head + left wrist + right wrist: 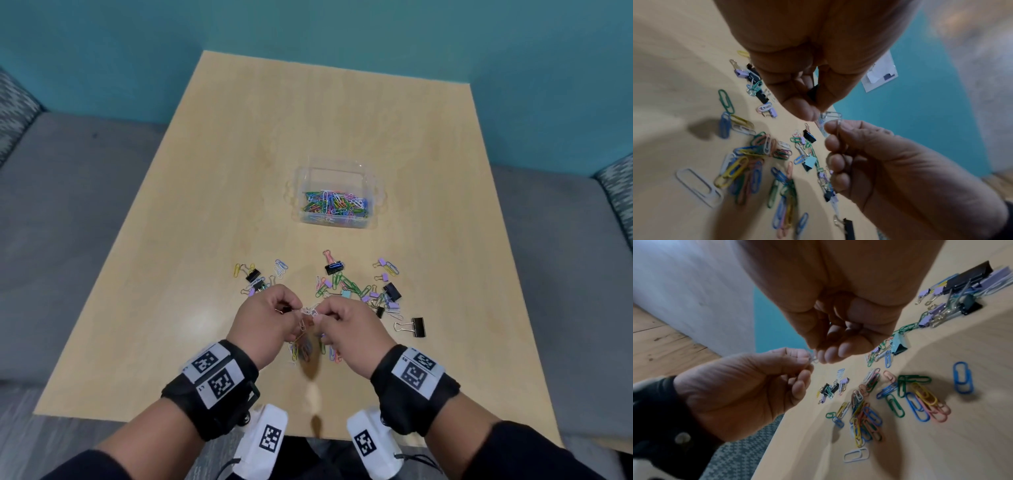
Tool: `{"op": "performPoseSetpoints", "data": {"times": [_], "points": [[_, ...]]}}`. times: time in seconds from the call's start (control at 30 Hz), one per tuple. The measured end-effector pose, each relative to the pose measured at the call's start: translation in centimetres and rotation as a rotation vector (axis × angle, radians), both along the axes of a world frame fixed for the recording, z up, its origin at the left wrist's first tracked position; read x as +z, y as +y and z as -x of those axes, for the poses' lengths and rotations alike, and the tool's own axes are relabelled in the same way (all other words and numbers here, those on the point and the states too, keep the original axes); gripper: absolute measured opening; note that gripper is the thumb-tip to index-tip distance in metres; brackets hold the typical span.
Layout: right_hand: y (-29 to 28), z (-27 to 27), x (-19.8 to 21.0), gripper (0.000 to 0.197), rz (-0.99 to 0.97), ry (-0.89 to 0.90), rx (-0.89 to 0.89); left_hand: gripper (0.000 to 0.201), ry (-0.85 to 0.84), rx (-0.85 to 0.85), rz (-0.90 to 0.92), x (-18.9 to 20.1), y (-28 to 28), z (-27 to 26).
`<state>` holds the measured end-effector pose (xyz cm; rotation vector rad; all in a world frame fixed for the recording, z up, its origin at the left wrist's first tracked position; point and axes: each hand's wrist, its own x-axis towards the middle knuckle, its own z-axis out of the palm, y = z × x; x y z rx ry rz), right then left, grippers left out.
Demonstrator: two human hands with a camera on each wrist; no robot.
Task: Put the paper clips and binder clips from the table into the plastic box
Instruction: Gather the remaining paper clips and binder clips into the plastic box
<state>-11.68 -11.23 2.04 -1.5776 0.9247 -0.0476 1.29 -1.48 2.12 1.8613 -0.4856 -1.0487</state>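
The wooden table (239,144) carries a plastic box (334,171) beyond the hands, with loose paper clips (301,349) under them and binder clips (392,291) just beyond.

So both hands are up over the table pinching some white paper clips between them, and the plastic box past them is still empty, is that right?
Not quite. The plastic box is not empty: the head view shows a heap of colored paper clips already in it. The rest holds: the left hand and right hand pinch white paper clips between them above the table.

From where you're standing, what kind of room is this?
Probably an office lounge or waiting area: a light wooden table set against a teal wall, with grey upholstered bench seating round it and patterned cushions at the corners.
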Motion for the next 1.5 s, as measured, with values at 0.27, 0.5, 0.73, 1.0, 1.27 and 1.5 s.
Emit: {"op": "performPoseSetpoints", "data": {"times": [0.27,0.5,0.73,1.0,1.27,1.5], "points": [[-1.1,1.1,-1.1,0.020,0.104,0.125,0.040,0.015,-0.333,-0.070,-0.168,-1.7,1.1,-1.7],[-2.3,5.2,-2.4,0.018,0.318,0.343,0.090,0.009,-0.455,0.016,-0.379,-3.4,4.3,-5.5],[-0.2,8.9,-4.0,0.040,0.417,0.456,0.126,0.029,-0.856,-0.410,-0.269,-3.6,6.1,-3.0],[1.8,2.2,-4.7,0.064,0.604,0.330,0.361,0.069,-0.700,-0.577,-0.245,-5.0,2.0,1.7],[0.2,-0.9,-4.5,0.023,0.655,0.333,0.423,0.016,-0.778,-0.619,-0.262,-5.8,-0.5,0.7],[-0.4,-0.5,-3.6,0.032,0.691,0.381,0.576,0.023,-0.838,-0.716,-0.279,-5.1,-0.3,0.5]]}}
